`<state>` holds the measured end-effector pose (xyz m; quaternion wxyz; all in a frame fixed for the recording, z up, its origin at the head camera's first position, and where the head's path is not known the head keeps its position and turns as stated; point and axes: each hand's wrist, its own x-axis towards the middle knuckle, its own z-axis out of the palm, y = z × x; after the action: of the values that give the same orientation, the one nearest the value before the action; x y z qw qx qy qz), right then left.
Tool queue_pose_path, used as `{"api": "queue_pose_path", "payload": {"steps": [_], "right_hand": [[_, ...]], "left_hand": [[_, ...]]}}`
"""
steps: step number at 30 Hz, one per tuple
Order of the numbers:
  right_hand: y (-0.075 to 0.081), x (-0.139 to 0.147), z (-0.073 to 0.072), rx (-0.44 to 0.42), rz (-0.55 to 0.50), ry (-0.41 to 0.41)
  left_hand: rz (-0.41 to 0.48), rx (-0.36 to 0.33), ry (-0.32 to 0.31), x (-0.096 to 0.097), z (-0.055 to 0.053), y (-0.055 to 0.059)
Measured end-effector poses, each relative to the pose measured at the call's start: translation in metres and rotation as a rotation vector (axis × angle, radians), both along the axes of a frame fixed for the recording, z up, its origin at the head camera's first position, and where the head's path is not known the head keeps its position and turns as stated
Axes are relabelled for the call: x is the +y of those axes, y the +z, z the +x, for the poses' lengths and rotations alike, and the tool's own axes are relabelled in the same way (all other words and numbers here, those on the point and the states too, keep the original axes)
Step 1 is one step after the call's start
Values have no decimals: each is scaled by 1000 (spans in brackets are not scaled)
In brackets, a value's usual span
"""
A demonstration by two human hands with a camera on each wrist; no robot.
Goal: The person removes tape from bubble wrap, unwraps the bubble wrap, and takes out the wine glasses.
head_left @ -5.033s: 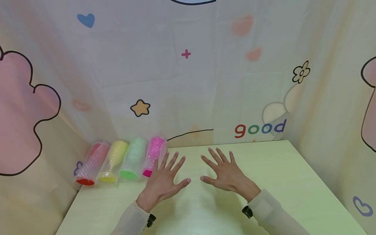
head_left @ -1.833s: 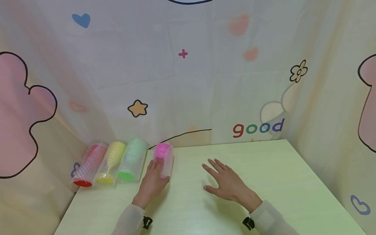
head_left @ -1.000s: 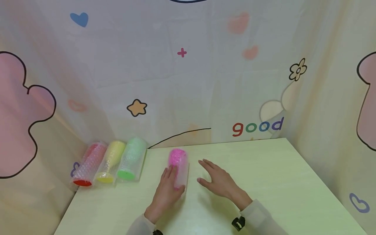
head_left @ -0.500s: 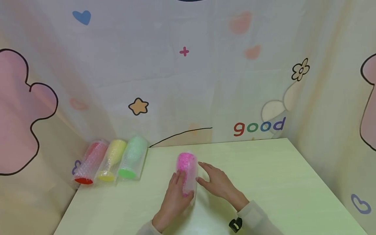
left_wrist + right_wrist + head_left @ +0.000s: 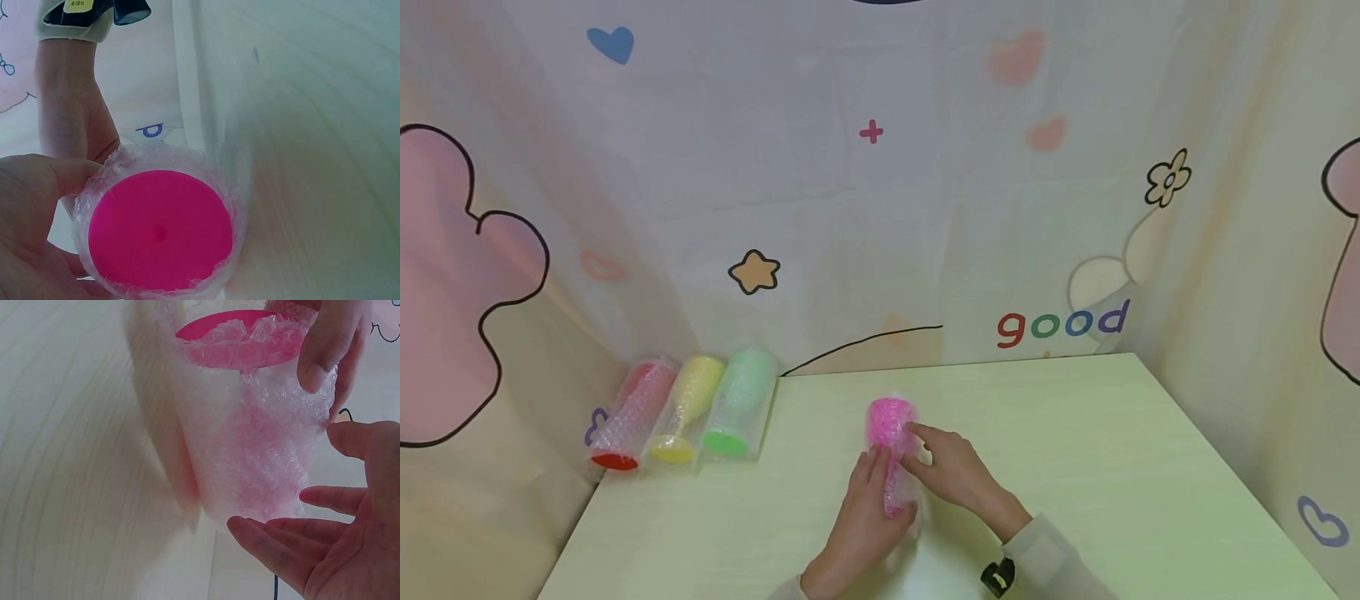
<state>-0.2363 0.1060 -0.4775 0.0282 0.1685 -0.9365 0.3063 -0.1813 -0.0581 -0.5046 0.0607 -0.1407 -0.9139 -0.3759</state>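
A pink goblet (image 5: 891,423) in bubble wrap lies on the table, its bowl toward the back wall. My left hand (image 5: 868,517) grips it near the foot, thumb on the right side and fingers over the top left. The round pink base (image 5: 159,231) faces the left wrist camera, with wrap bunched round its rim. From the right, my right hand (image 5: 958,471) reaches to the bowl, its index fingertip overlapping the wrap. In the right wrist view, the right hand's fingers (image 5: 281,547) are fairly straight, spread at the wrapped bowl's side.
Three more wrapped goblets lie side by side at the back left: a red one (image 5: 636,408), a yellow one (image 5: 688,408) and a green one (image 5: 741,404). The pale table (image 5: 1075,442) ends at a printed cloth backdrop (image 5: 880,225), with side cloths left and right.
The pink goblet, first beside the green one, has been gripped by my left hand and moved right and nearer me to the table's middle. My right hand has come left to meet it.
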Motion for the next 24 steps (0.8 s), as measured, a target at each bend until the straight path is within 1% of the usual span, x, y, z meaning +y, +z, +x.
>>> {"api": "queue_pose_path", "payload": {"steps": [7, 10, 13, 15, 18, 21, 24], "right_hand": [[-2, 4, 0, -6, 3, -9], [-2, 5, -1, -6, -1, -11], [-2, 6, -1, -13, -10, -18], [-1, 7, -1, -22, -16, -20], [-1, 7, -1, -24, -16, -18], [-2, 7, -2, -19, -18, -10], [-2, 7, -2, -13, -13, -9]], "left_hand": [[-69, -21, -38, 2, 5, 1], [-83, -11, -62, 1, 6, 2], [-89, 24, -88, -2, 5, 3], [-92, 39, -92, -5, 3, 4], [-102, 43, -96, -9, -5, 5], [-127, 16, -110, -12, -15, 5], [-129, -17, -134, -13, -22, 3]]}}
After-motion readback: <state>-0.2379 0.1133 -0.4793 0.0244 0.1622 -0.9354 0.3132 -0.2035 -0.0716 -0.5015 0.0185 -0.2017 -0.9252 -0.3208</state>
